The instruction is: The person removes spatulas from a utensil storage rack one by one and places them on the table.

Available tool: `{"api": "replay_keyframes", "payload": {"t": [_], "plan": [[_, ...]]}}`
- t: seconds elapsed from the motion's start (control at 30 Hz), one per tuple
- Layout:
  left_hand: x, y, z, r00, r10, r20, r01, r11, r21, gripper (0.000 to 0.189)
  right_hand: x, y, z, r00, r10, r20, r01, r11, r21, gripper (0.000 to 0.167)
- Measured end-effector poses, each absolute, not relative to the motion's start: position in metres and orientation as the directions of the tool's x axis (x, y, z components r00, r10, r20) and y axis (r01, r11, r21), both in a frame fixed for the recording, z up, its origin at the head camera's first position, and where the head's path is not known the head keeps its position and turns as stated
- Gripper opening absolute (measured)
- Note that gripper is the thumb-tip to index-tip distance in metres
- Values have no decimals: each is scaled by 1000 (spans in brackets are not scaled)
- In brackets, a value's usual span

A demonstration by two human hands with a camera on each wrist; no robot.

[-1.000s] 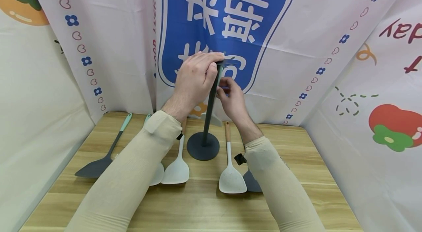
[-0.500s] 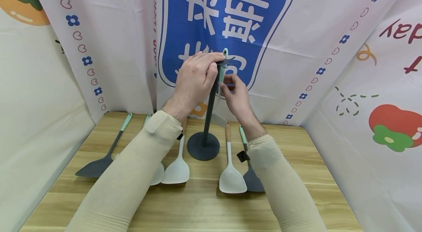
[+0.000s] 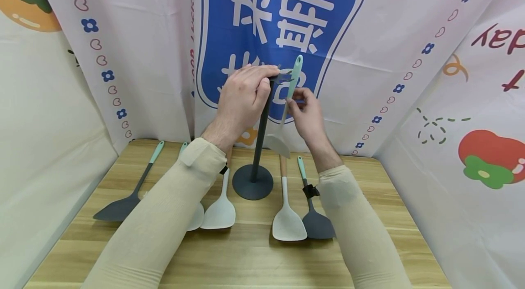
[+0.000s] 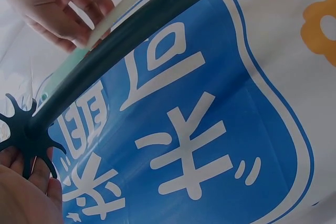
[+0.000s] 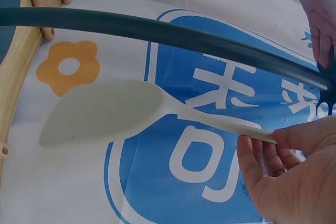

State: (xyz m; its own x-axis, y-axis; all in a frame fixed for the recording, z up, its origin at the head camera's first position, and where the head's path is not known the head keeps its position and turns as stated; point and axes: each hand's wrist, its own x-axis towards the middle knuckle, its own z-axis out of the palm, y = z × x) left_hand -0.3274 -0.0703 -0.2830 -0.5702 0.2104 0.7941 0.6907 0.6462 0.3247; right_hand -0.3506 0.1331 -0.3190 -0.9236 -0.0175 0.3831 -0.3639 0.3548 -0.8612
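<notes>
A dark utensil stand [image 3: 261, 131] rises from a round base on the table; its hooked top [image 4: 26, 129] shows in the left wrist view. My left hand [image 3: 246, 95] holds this top, fingers laid over it and thumb at its side. Just right of the pole, my right hand [image 3: 308, 116] pinches a spatula [image 5: 113, 114] with a pale blade and a mint green handle, low on the handle. Its blade hangs down above the table, and the handle's holed end points up beside the hooks, overlapping one tip in the head view.
On the wooden table [image 3: 250, 261] lie a dark spatula [image 3: 120, 207] at far left, white spatulas [image 3: 219, 212] either side of the base, and a dark mint-handled spatula [image 3: 317, 225] at right. My left forearm partly covers one pale spatula [image 3: 197, 217]. A printed cloth [image 3: 348, 88] hangs behind.
My right hand has moved right with the spatula, from close against the pole to out beside the hooks, and its handle end now stands higher. The left hand stays on the stand's top.
</notes>
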Motion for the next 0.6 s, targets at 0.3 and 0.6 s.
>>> {"api": "replay_keyframes", "payload": {"t": [0.3,0.6], "plan": [[-327,-70,-283,-564,213,798,694,647,318,55,-350,145,-321,-906,2,423,-394,357,-847,34],[-325,-71,-283,-570,211,794,694,641,327,54,-347,159,-321,-911,17,412,-375,380,-845,32]]}}
